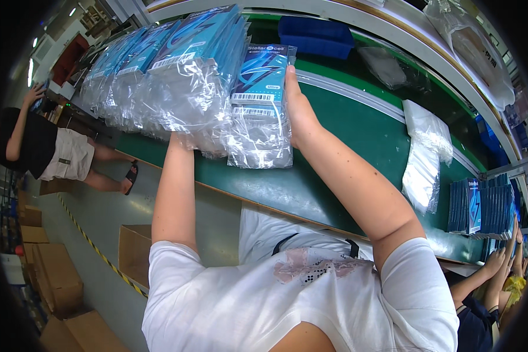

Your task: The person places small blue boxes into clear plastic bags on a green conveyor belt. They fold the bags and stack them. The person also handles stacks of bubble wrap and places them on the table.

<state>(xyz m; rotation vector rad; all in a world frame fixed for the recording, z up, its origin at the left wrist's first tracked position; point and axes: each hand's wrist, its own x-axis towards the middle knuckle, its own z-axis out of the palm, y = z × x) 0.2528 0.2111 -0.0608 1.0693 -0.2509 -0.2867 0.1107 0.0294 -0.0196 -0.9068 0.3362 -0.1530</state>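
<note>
A long row of flat blue boxes in clear plastic bags (185, 41) stands on the green work table (346, 158), at the far left. At its right end is another bagged blue box (258, 76), its printed front turned up. My right hand (302, 111) is pressed along that box's right edge, one digit stretched up its side; its other fingers are mostly hidden. My left hand (186, 141) reaches beneath the loose, crinkled bag ends at the near side of the row. The plastic covers its fingers, so I cannot tell their grip.
Empty clear bags (425, 152) lie on the table to the right. Beyond them stand stacked blue boxes (481, 205), near other people's hands (504, 255). A blue bin (315, 36) sits at the back. Cartons (56, 276) and a person (47, 141) are at left.
</note>
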